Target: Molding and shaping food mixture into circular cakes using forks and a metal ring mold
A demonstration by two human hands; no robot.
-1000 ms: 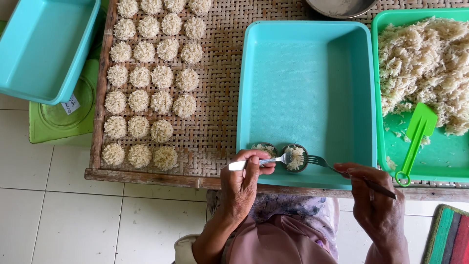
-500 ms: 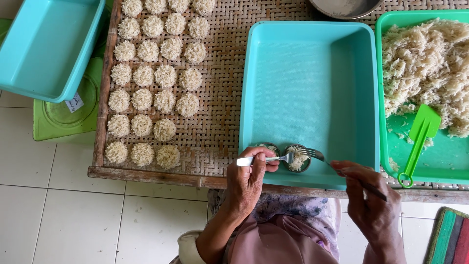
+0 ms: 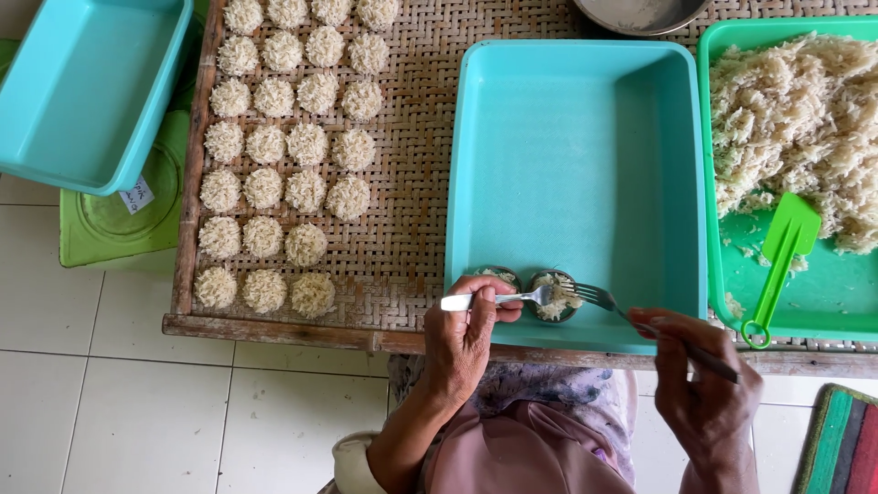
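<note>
While left hand point(image 3: 466, 334) grips spoon point(image 3: 498, 299), right hand point(image 3: 700, 380) (fork point(image 3: 599, 296)) meets mould point(image 3: 554, 295).

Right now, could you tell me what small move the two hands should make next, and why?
Probably press the noodles down into the round mould: the spoon in the left hand and the fork in the right hand both meet over it, and the strands look loose.
</note>
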